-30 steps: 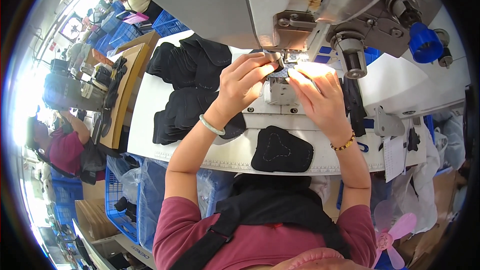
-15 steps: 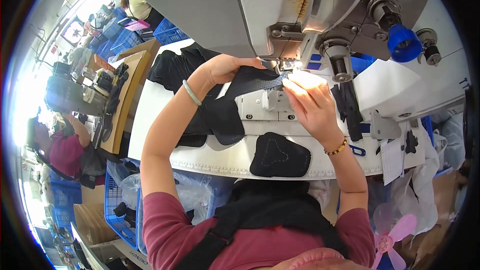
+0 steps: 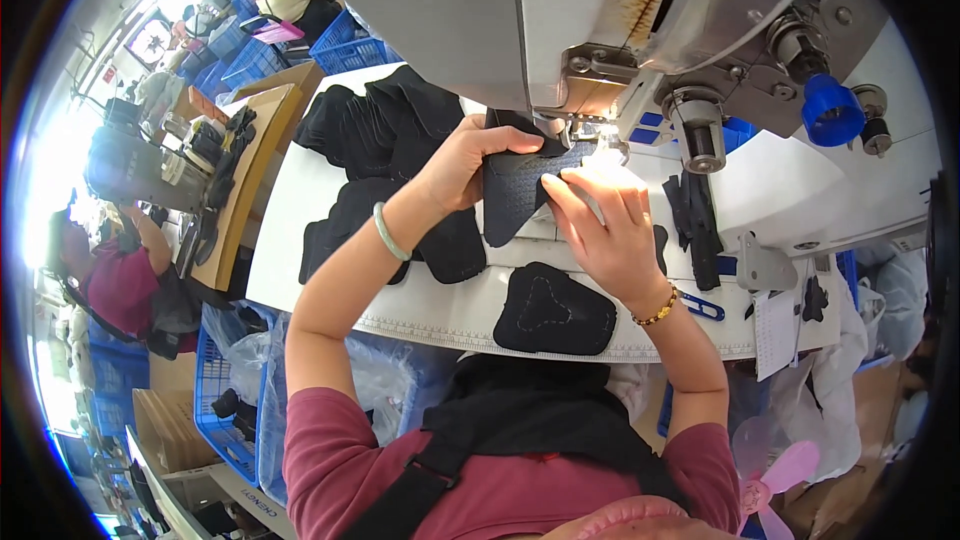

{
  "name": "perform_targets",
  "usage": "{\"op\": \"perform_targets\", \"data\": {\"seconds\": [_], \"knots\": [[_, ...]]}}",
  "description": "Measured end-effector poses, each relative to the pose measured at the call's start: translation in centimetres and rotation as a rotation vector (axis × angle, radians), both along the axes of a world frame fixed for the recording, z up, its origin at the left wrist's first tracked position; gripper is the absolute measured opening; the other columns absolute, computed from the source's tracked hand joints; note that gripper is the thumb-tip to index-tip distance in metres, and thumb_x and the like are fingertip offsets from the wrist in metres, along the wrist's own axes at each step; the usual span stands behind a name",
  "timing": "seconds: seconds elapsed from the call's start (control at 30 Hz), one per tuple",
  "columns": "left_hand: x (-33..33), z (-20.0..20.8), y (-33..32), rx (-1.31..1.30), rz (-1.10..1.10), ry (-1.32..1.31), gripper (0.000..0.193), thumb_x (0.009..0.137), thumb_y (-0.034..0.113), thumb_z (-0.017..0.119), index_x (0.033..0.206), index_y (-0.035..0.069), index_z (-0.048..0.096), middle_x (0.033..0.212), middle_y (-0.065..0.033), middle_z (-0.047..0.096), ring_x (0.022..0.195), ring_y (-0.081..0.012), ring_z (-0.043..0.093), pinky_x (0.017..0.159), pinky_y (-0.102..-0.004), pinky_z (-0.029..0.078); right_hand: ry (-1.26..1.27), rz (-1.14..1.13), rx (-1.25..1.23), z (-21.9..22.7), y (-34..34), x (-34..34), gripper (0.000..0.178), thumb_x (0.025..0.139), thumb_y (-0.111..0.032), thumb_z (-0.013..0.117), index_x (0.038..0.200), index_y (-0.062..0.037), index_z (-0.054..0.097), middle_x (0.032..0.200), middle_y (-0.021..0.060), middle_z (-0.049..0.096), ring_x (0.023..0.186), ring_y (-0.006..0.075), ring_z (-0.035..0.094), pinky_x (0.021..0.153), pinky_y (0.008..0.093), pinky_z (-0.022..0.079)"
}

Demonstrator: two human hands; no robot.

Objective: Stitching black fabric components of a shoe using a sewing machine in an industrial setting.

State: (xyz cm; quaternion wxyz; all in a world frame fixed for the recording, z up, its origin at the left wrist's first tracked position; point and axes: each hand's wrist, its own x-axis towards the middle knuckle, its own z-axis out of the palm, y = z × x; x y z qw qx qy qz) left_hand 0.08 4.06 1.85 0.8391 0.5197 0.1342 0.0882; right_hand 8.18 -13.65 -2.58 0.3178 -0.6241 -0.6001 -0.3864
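Stacks of black pieces (image 3: 350,130) lie on your counter (image 3: 288,195); your left hand (image 3: 462,165) pinches a black textured piece (image 3: 518,192) at the sewing machine (image 3: 430,30); your right hand (image 3: 608,230) touches its near side, though glare leaves unclear whether it grips.

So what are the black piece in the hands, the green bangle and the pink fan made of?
Black piece: maybe fabric or imitation leather; it bends, and its bumpy face has a slight sheen.
Green bangle: perhaps polished stone or plastic; it's pale, smooth and rigid-looking.
Pink fan: probably plastic; its blades look thin and smooth.
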Motion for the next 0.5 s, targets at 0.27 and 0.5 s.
{"op": "perform_targets", "data": {"seconds": [0.27, 0.5], "knots": [[-1.3, -1.5, -3.7, -0.049, 0.200, -0.152, 0.011, 0.081, 0.003, 0.060, 0.089, -0.001, 0.066, 0.083, -0.0077, 0.066, 0.072, -0.0137, 0.065, 0.064, -0.0254, 0.053, -0.054, 0.092, -0.016, -0.6, -0.9, 1.2, 0.030, 0.072, -0.011, 0.067, 0.102, -0.0093, 0.066, 0.106, 0.0009, 0.059, 0.098, 0.0158, 0.058, 0.085, 0.0310, 0.044], [-1.3, 0.1, -3.9, -0.291, 0.202, 0.001, 0.014, 0.082, 0.010, 0.060, 0.092, 0.001, 0.066, 0.084, -0.0070, 0.067, 0.073, -0.0141, 0.065, 0.071, -0.0286, 0.053, -0.047, 0.186, 0.052, -0.6, -1.0, 2.6, 0.029, 0.071, -0.009, 0.066, 0.100, -0.0075, 0.066, 0.105, 0.0014, 0.062, 0.092, 0.0144, 0.061, 0.079, 0.0281, 0.043]]}}
